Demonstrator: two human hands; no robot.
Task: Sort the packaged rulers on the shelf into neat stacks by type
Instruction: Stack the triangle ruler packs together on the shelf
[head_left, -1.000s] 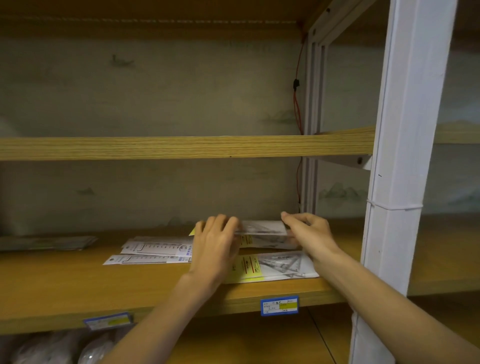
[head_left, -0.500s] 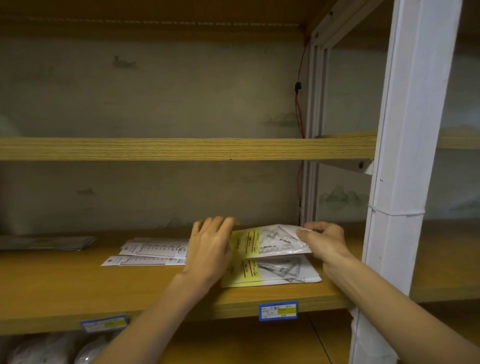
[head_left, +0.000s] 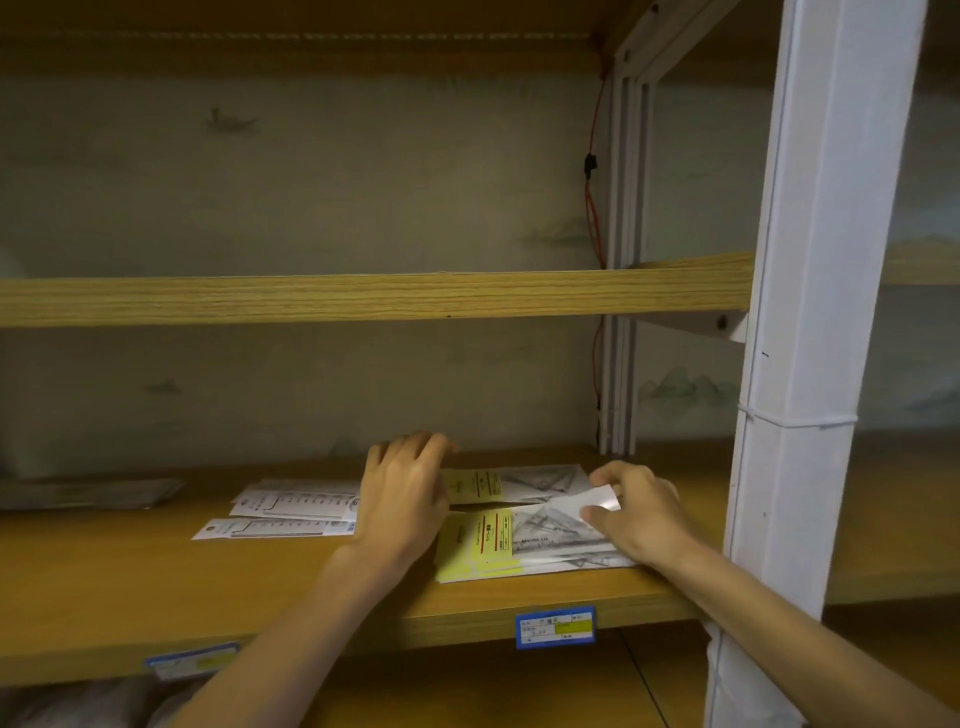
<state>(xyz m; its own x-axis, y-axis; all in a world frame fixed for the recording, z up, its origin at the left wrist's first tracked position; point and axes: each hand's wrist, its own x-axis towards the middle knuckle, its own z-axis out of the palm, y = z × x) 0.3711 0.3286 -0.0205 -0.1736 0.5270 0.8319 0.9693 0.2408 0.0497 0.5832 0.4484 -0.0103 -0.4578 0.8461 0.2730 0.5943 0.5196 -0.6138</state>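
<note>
On the wooden shelf (head_left: 156, 587) a front stack of yellow-labelled set-square packs (head_left: 498, 545) lies near the edge. One more such pack (head_left: 519, 482) lies just behind it. My left hand (head_left: 402, 499) rests palm down over the left ends of these packs, fingers curled at the far side. My right hand (head_left: 641, 514) pinches the white right end of the stack's top pack, which lies nearly flat. Left of my hands lie two white straight-ruler packs (head_left: 296, 505), one behind the other, their right ends hidden by my left hand.
A dark flat stack (head_left: 83, 492) sits at the shelf's far left. A white upright post (head_left: 810, 415) stands close to my right forearm. An upper shelf board (head_left: 363, 299) hangs overhead. Price tags (head_left: 555, 627) are on the front edge, and a red wire (head_left: 592, 208) runs down the back corner.
The yellow-labelled pack that both hands held tilted up has come down onto the front stack. My right hand moved down and forward with it; my left hand barely shifted.
</note>
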